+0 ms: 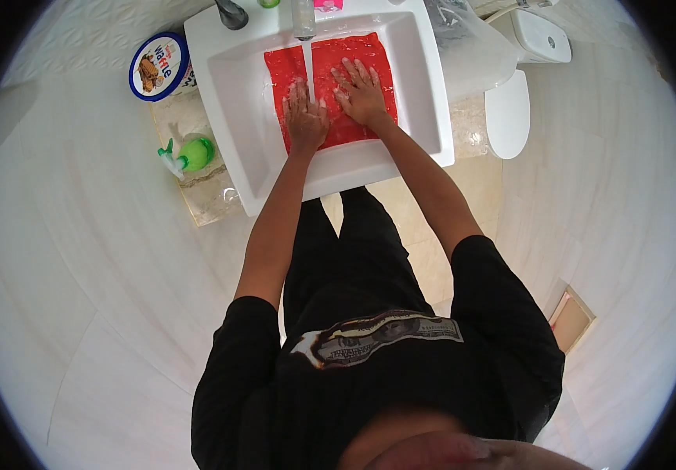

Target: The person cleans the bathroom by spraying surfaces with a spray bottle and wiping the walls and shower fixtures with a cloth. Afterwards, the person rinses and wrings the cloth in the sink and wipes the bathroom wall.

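A wet red cloth [354, 129] lies spread over the bottom of the white sink [232, 117]. Water runs from the faucet [303, 19] in a thin stream onto it. Flat on the cloth's left part rests my left hand [305, 121], fingers stretched out, close beside the stream. My right hand [363, 95] lies on the right part of the cloth with its fingers spread. Neither hand grips anything.
Left of the sink, a marble ledge [205, 196] bears a green spray bottle [195, 154] and a waffle tub [159, 69] with a blue rim. A toilet [508, 113] stands to the right. Something pink [328, 5] sits behind the faucet.
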Tool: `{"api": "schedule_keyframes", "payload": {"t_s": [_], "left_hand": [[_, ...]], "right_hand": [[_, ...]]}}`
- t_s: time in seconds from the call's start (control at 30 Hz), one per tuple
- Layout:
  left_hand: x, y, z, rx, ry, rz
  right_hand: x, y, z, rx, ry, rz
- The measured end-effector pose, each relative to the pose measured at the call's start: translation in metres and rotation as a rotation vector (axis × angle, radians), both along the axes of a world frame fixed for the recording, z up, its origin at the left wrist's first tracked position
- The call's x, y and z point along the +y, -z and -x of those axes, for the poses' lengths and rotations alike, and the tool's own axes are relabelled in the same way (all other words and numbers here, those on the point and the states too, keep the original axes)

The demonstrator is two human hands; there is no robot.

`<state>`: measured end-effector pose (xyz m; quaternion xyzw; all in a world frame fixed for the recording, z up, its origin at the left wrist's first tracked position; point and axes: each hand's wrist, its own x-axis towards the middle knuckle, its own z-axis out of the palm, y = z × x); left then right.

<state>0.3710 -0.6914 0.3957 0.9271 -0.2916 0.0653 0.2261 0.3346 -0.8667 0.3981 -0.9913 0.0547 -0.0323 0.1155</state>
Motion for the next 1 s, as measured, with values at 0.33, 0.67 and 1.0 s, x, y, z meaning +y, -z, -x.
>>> {"api": "schedule_keyframes", "payload": {"t_s": [0.33, 0.67, 1.0], "left_hand": [[0.045, 0.001, -0.007, 0.039, 0.003, -0.222], [0.095, -0.054, 0.003, 0.593, -0.013, -0.168], [0.110, -0.037, 0.011, 0.629, 0.131, -0.213]], "right_hand": [[-0.031, -0.018, 0.016, 0.105, 0.177, 0.014], [-0.014, -0.053, 0.088, 0.333, 0.471, -0.173], [-0.047, 0.018, 0.095, 0.249, 0.300, -0.265]]}}
